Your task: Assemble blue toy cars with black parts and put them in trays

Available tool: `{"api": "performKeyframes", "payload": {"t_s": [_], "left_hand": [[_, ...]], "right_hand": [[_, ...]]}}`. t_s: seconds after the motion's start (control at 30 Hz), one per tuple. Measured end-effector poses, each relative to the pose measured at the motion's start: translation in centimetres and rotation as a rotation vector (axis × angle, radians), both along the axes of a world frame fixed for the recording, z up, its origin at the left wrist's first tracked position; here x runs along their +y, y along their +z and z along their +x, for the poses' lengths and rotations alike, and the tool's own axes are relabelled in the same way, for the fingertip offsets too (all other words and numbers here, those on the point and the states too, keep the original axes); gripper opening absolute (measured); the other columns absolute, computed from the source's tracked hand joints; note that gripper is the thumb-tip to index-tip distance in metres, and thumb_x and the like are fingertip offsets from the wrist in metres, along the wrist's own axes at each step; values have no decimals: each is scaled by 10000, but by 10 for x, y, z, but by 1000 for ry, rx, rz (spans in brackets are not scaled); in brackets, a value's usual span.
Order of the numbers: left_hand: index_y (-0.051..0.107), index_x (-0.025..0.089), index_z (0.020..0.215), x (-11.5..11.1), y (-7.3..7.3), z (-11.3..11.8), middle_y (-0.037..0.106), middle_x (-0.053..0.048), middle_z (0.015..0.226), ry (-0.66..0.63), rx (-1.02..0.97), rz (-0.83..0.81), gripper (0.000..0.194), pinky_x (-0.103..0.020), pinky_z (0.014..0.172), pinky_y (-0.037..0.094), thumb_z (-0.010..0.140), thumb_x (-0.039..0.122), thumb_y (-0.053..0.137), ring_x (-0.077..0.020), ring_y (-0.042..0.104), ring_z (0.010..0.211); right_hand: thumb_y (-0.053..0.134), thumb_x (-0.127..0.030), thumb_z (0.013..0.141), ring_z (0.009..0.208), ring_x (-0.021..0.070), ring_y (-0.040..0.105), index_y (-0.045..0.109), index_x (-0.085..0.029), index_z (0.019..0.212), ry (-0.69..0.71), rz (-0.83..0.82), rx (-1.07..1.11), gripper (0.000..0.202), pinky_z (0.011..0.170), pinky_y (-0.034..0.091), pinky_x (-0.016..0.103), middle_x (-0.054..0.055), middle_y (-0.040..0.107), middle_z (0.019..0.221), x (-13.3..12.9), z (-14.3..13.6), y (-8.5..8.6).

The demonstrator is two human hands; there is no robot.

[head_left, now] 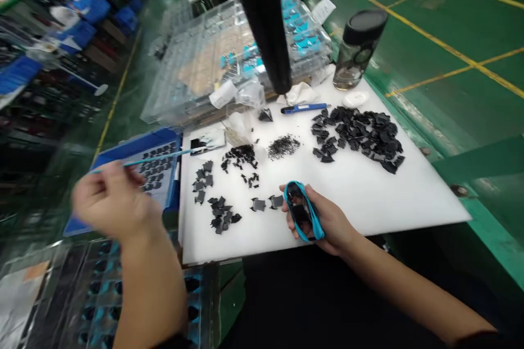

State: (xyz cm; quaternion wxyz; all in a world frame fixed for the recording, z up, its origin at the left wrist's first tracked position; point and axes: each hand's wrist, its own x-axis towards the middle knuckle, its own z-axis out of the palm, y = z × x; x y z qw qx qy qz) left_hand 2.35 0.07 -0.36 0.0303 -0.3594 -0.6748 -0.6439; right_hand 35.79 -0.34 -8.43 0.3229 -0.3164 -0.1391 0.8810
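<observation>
My left hand (pixel 117 196), blurred and raised over the left side, pinches a thin light-blue stick (pixel 164 157). The stick's far end reaches the small plate with a dark patch (pixel 208 142) on the white work surface; I cannot tell whether it touches. In my right hand (pixel 327 218) is a blue-rimmed oval shell with a black inside (pixel 303 211), held above the front edge with its hollow side facing me. Just left of it lie two flat dark-grey parts (pixel 267 203). More grey parts (pixel 223 215) and tiny black pieces (pixel 241 158) lie beyond.
A large pile of black parts (pixel 364 133) covers the right side. Behind stand a dark-lidded bottle (pixel 358 52), a blue pen-like tool (pixel 305 108) and stacked clear trays (pixel 192 60). A black column (pixel 266 22) hangs overhead. Left is a blue bin (pixel 174 185) with grey parts.
</observation>
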Motion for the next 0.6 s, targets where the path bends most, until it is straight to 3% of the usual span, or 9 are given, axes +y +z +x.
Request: {"api": "performKeyframes", "payload": {"t_s": [0.03, 0.13, 0.27, 0.37, 0.47, 0.53, 0.6], "left_hand": [[452, 182, 692, 15, -4, -9, 470, 56, 592, 44, -89, -21, 330, -216, 500, 392, 801, 333, 724, -86, 475, 550], [479, 152, 723, 50, -27, -24, 563, 26, 674, 76, -274, -57, 234, -190, 480, 379, 924, 221, 578, -59, 471, 529], [541, 125, 812, 66, -57, -29, 551, 33, 703, 22, -562, -246, 192, -165, 461, 395, 962, 238, 581, -50, 466, 522], [560, 115, 805, 58, -63, -37, 531, 29, 682, -8, -681, -377, 182, -159, 469, 422, 953, 216, 593, -52, 482, 533], [544, 127, 772, 36, -58, -37, 512, 13, 652, 6, -672, -425, 175, -152, 471, 419, 944, 158, 552, -53, 469, 527], [580, 153, 861, 17, -54, -24, 529, 14, 692, 32, -598, -402, 69, -159, 464, 404, 915, 191, 601, -60, 461, 533], [631, 206, 983, -2, -51, -1, 572, 23, 764, -11, -426, -415, 151, -179, 491, 409, 857, 251, 699, -74, 485, 572]], "right_hand": [[600, -568, 908, 609, 169, 626, 648, -168, 1075, 3, -4, -6, 437, 490, 541, 283, 72, 666, 891, 1, 0, 1], [570, -548, 933, 622, 172, 622, 651, -163, 1125, 10, 11, 1, 438, 500, 539, 284, 76, 666, 902, 2, 1, 2], [571, -539, 935, 607, 161, 610, 654, -163, 1168, -16, 29, 45, 450, 493, 524, 270, 62, 660, 884, 1, 2, 2], [584, -553, 921, 599, 154, 607, 661, -164, 1176, -47, 28, 92, 472, 492, 515, 261, 58, 664, 882, 3, 3, 1], [599, -553, 908, 613, 155, 612, 664, -163, 1185, -89, 39, 132, 483, 500, 513, 260, 58, 665, 896, 4, 4, 1], [598, -548, 909, 616, 154, 608, 663, -158, 1185, -108, 47, 146, 482, 505, 512, 265, 59, 662, 900, 4, 4, 1], [582, -546, 918, 618, 155, 605, 657, -158, 1193, -111, 40, 153, 481, 506, 511, 271, 61, 660, 900, 4, 4, 1]]}}
